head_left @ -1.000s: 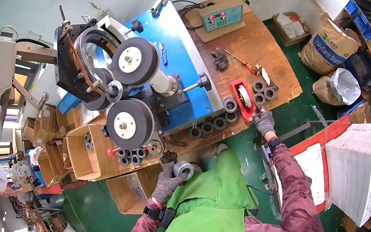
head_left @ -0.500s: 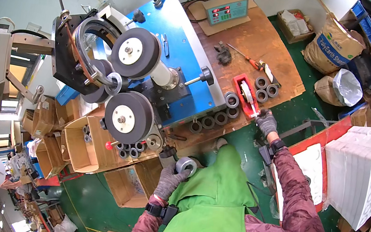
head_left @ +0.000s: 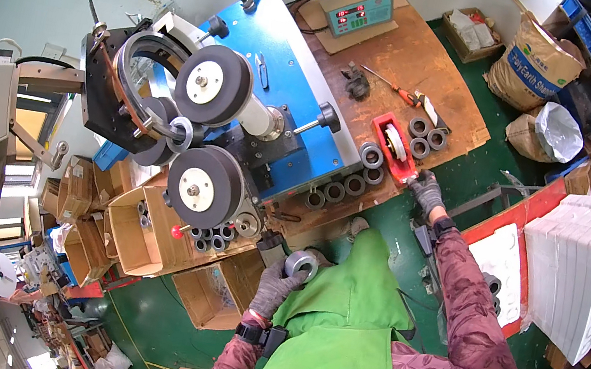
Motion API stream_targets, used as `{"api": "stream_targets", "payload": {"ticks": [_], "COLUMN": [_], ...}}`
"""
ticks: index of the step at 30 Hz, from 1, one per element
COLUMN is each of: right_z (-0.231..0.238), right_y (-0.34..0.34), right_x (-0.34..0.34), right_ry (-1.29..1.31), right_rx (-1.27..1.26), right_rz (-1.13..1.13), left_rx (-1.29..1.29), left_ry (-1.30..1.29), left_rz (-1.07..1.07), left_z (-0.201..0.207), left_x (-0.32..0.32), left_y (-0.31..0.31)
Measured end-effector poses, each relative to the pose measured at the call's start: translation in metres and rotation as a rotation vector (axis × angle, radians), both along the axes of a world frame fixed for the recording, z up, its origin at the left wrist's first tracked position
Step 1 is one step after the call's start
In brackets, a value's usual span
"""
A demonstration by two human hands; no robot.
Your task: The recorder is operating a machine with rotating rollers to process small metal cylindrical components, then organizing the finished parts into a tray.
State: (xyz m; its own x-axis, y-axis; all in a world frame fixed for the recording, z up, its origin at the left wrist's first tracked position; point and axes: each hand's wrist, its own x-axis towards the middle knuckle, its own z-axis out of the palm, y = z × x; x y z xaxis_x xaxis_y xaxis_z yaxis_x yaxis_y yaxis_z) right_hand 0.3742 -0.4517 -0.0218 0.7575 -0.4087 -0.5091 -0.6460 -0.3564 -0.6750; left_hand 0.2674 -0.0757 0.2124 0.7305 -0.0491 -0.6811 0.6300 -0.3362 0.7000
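My left hand (head_left: 272, 293), in a grey knit glove, is closed around a thick grey ring (head_left: 293, 262) in front of the green apron. The ring's round opening faces up and to the right. My right hand (head_left: 428, 193), gloved too, reaches out to the near end of a red tape dispenser (head_left: 398, 173) at the bench edge. Its fingers are pinched together at the dispenser's cutting end; what lies between them is too small to make out. A white tape roll (head_left: 396, 144) sits in the dispenser. Similar grey rings (head_left: 354, 185) stand along the bench edge beside it.
A blue machine (head_left: 280, 95) with black rollers (head_left: 206, 188) and a large metal ring (head_left: 128, 60) stands at left. A digital counter (head_left: 360, 14), screwdriver (head_left: 406, 96) and more rings (head_left: 418, 148) are on the bench. Cardboard boxes (head_left: 132, 235) lie lower left; white foam trays (head_left: 574, 265) stand right.
The view has shifted slightly. My left hand still holds the grey ring, tilted a little differently. My right hand stays at the dispenser's end, its fingers barely moved. The counter's lit display reads differently.
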Motion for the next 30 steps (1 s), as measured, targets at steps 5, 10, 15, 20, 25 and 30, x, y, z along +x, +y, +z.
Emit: {"api": "stream_targets", "payload": {"ticks": [5, 10, 15, 20, 25, 30], "right_z": [-0.001, -0.018, -0.161, 0.002, 0.167, 0.244], "right_y": [0.002, 0.03, -0.032, 0.053, 0.122, 0.165], "right_x": [-0.01, -0.002, -0.128, -0.069, -0.028, -0.018], "right_ry": [-0.174, -0.176, 0.122, 0.186, -0.138, -0.17], "right_rx": [0.051, -0.041, -0.798, 0.068, 0.67, 0.579], "right_rz": [0.04, -0.069, 0.407, 0.362, 0.775, 1.04], "left_rx": [-0.037, -0.003, 0.097, 0.308, 0.214, 0.282], "left_ry": [0.03, -0.003, -0.021, -0.294, -0.492, -0.73], "left_rz": [0.048, 0.048, -0.128, -0.193, -0.303, -0.383], "left_z": [0.004, -0.002, -0.007, 0.001, 0.006, 0.025], "left_x": [0.0, -0.011, 0.008, 0.001, 0.016, 0.025], "left_y": [-0.003, 0.003, -0.013, 0.001, 0.001, -0.013]}}
